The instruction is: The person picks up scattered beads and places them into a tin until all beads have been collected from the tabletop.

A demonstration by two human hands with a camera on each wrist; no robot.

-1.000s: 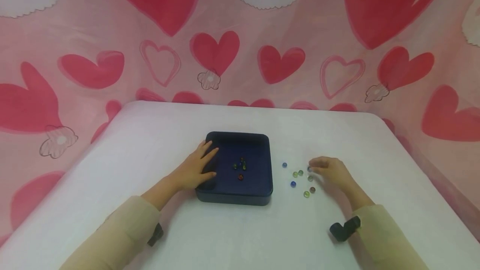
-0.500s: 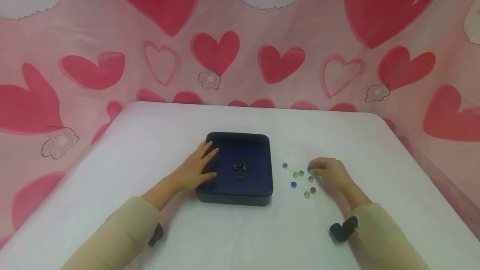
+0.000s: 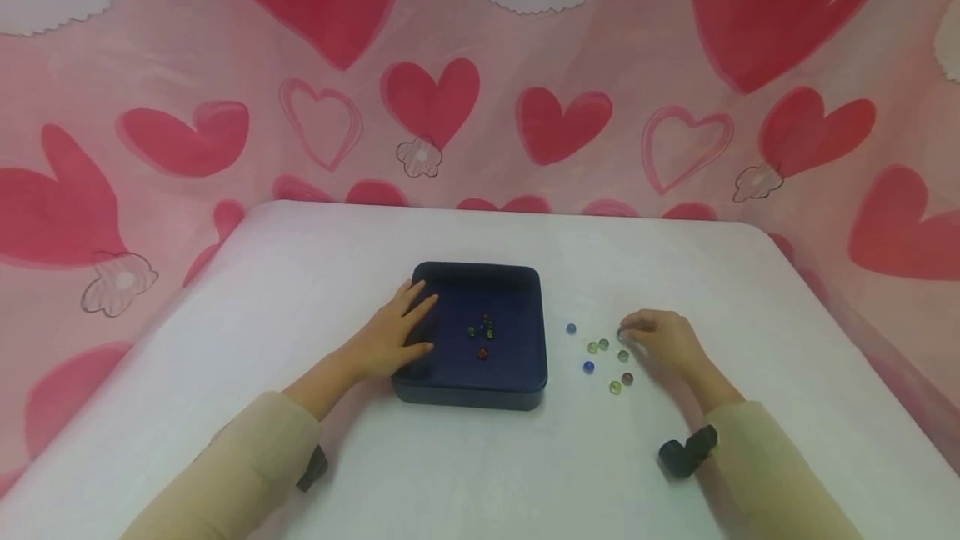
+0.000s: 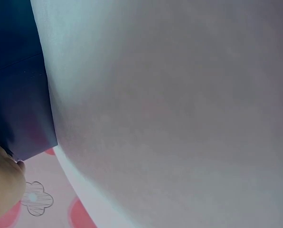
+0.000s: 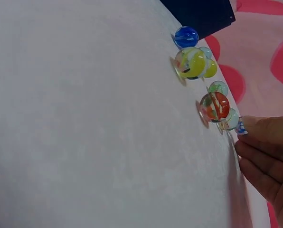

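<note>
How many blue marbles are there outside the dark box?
3: one far marble and one near marble beside the box, one pinched marble in the right hand, which may hide more.

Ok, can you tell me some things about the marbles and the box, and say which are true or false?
1. The left hand touches the box. True.
2. Some marbles lie inside the box. True.
3. The right hand pinches a yellow marble. False: it pinches a blue one.
4. The box is upside down. False: its open side faces up.
5. A red marble is on the table. True.
</note>
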